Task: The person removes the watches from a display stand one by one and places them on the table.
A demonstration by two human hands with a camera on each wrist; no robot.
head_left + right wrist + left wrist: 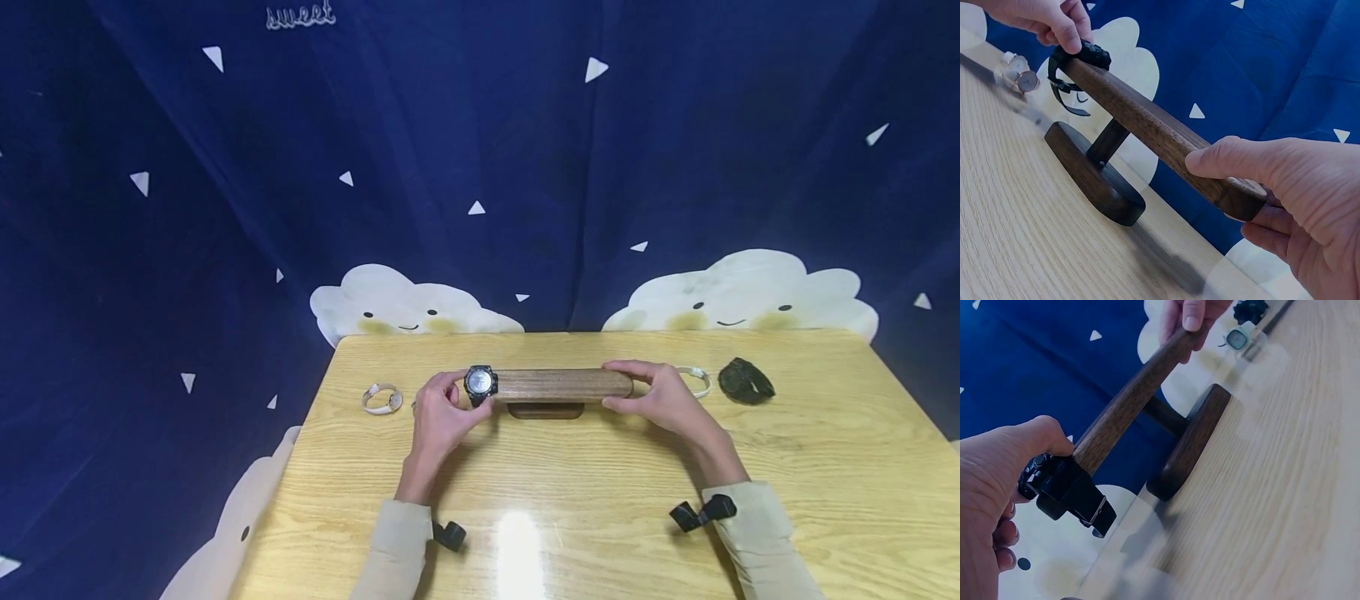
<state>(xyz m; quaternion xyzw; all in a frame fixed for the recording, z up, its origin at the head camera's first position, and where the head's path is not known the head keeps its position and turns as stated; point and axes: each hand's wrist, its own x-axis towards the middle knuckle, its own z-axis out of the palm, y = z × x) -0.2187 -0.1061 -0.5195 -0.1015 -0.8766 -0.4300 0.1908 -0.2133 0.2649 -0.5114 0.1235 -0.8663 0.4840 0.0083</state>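
A dark wooden watch stand (566, 385) has a long horizontal bar on a short post above an oblong base (1094, 181), which stands on the table. At the bar's left end sits a black wristwatch (481, 382), its round dial facing up in the head view. Thumb and fingers of my left hand (441, 421) pinch this watch at the bar's tip. Its black strap with a buckle (1079, 497) hangs below the bar in the left wrist view. My right hand (667, 404) grips the opposite end of the bar, thumb on the near side and fingers beyond.
Left of the stand, a white-strapped watch (394, 401) lies on the wooden table (600, 517). Another white watch (699, 372) lies behind my right hand, with a black watch (744, 382) further right. A dark blue curtain (465, 125) hangs behind the table's far edge.
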